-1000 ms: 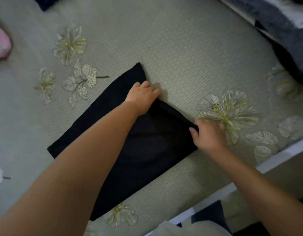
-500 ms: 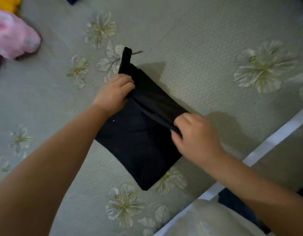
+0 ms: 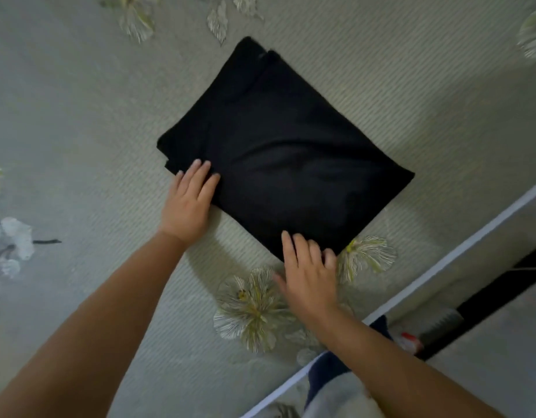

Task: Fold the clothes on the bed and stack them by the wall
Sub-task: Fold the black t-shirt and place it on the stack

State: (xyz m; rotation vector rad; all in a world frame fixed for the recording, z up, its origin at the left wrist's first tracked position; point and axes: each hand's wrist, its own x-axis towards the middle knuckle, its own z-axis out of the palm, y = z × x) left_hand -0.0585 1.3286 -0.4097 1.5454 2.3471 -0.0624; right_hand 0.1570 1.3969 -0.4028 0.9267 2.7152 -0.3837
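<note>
Folded since half a second ago, the black garment (image 3: 278,152) lies flat on the bed (image 3: 79,116); left hand (image 3: 189,200) and right hand (image 3: 309,276) press its near edge with straight fingers, gripping nothing.

One folded black garment (image 3: 278,152), two hands, one floral bedspread (image 3: 381,70), several printed flowers

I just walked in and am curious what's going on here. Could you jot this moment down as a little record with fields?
activity: folding clothes on a bed
garment: black, folded into a flat rectangle, lying on the bedsheet
left hand: flat, fingers straight, resting on the garment's near left corner
right hand: flat, fingertips on the garment's nearest corner
bedsheet: pale green with a flower print
bed edge: white strip at lower right
stack by the wall: not in view
</note>
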